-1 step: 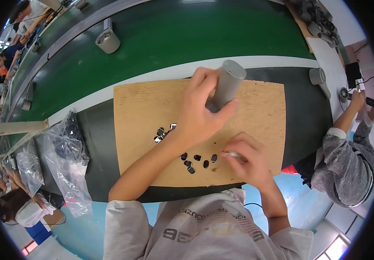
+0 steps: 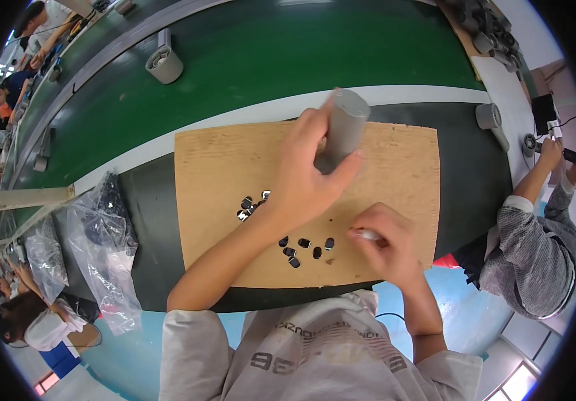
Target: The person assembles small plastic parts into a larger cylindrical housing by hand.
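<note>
My left hand (image 2: 311,160), fingers wrapped round it, holds a grey cylindrical hair dryer body (image 2: 347,127) above the far part of a brown cardboard sheet (image 2: 228,150). Its flat round end points up and away from me. To the right and nearer, my right hand (image 2: 387,242) is closed in a pinch on a small whitish piece (image 2: 370,234), partly hidden by the fingers. Several small black and silver parts (image 2: 305,243) lie scattered on the cardboard left of my right hand. Another cluster of such parts (image 2: 246,202) sits beside my left forearm, which partly covers it.
Beyond the cardboard runs a green conveyor belt (image 2: 254,67) carrying a grey hair dryer body (image 2: 165,67). Clear plastic bags (image 2: 104,247) lie at the left. Another grey dryer body (image 2: 488,117) rests at the right, near a co-worker's sleeve (image 2: 528,220).
The grey dryer body in my left hand has shifted slightly to the left. My right hand has moved a little to the right with the whitish piece.
</note>
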A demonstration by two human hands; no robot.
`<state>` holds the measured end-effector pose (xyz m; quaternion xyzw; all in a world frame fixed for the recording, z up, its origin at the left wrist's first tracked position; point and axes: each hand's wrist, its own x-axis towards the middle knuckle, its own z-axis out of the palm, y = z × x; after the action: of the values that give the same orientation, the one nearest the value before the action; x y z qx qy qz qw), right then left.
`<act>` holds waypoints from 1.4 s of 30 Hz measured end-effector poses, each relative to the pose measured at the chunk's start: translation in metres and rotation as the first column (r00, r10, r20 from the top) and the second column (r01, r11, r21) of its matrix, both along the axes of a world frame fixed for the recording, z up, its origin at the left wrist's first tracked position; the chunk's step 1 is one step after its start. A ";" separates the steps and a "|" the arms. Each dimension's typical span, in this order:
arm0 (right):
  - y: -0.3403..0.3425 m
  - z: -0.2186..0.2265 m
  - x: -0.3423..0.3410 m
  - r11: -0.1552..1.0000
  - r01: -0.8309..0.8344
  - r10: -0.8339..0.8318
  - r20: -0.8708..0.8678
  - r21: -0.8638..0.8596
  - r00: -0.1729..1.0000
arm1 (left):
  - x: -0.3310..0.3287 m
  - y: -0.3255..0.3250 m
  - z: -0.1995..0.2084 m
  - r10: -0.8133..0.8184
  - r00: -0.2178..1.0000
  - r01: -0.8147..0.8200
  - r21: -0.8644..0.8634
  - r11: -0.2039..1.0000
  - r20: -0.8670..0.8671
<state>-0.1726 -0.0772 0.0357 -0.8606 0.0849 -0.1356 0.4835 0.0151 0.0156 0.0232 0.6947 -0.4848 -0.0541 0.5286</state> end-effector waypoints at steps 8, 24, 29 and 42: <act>-0.027 0.015 0.001 0.913 0.319 -0.261 -0.235 0.255 0.936 | -0.004 0.008 -0.002 -0.488 0.459 0.187 -0.456 0.870 -0.743; -0.026 0.006 0.043 0.908 0.327 -0.357 0.074 0.262 0.931 | -0.023 0.002 -0.019 -0.389 0.508 0.212 -0.326 0.921 -0.768; -0.026 -0.002 0.047 0.908 0.327 -0.361 0.093 0.263 0.928 | -0.022 0.003 -0.021 -0.414 0.500 0.231 -0.344 0.910 -0.760; -0.031 0.000 0.045 0.831 0.424 -0.403 -0.135 0.361 0.905 | -0.024 0.003 -0.027 -0.379 0.566 0.183 -0.337 0.924 -0.732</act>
<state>-0.1278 -0.1084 0.0353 -0.7142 0.3067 -0.1947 0.5983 -0.0094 0.0189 -0.0040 0.4491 -0.3115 -0.3819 0.7453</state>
